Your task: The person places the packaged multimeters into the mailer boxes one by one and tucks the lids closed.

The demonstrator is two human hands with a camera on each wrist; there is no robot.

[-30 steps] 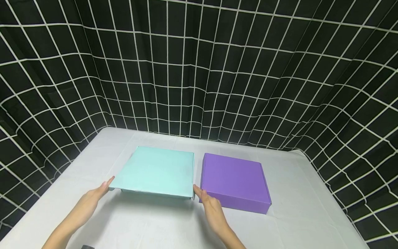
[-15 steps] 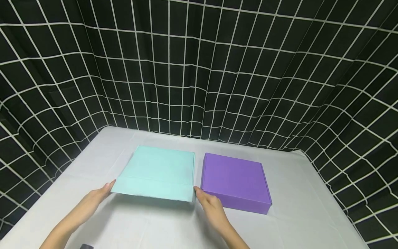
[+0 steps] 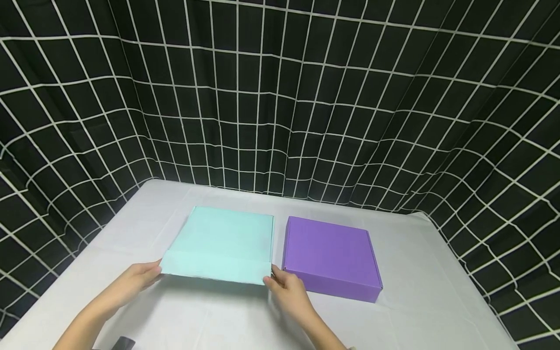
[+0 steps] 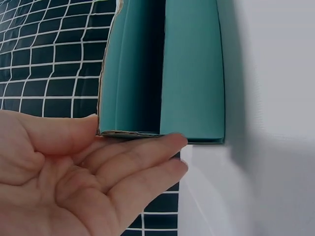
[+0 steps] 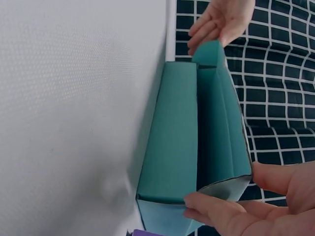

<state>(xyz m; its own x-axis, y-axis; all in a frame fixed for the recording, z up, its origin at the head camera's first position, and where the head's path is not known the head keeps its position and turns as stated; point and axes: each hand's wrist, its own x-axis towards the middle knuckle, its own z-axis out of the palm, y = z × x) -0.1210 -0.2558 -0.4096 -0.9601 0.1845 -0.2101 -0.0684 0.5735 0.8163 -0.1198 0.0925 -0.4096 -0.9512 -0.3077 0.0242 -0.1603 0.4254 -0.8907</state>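
A teal cardboard box lies on the table, its lid raised at the front and its front flap bent down slightly. A dark gap shows between the lid flap and the box's front wall in the left wrist view. My left hand holds the lid's front left corner, thumb at the flap edge and fingers along the side. At the opposite corner, my right hand pinches the lid, its thumb on the edge and fingertips against the side tab.
Close to the right of the teal box sits a closed purple box, just beside my right hand. A small dark object shows at the front edge of view. Black curtain with white grid lines surrounds the white table.
The lid's front flap has unfolded into view and angles down toward me. Both hands have shifted slightly toward me, and their thumbs have come round to the lid's front corners.
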